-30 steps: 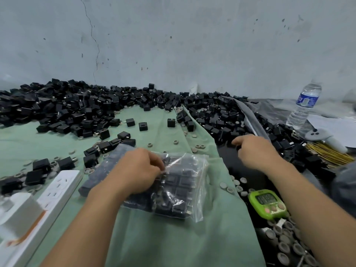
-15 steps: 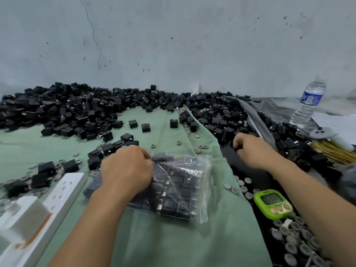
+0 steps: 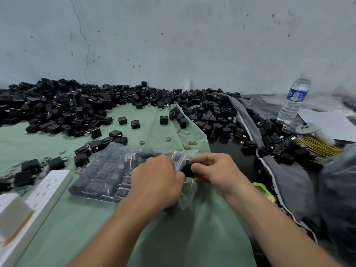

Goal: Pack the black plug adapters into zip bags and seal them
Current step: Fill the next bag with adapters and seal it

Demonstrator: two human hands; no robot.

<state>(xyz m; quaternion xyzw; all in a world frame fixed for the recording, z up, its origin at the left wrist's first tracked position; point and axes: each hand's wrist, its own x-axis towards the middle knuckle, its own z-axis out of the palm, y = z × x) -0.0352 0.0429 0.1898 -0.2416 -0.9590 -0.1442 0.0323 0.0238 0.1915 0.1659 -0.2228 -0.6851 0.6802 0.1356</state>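
Zip bag, part-filled, lies at centre on the green cloth. Left hand grips its open edge, fingers curled; right hand pinches one black plug adapter at the mouth. Loose adapters bank from 9 to 2 o'clock; bare cloth at 6 o'clock.

A black plug adapter is being pinched by the right hand at the mouth of the zip bag, which is being gripped by the left hand.
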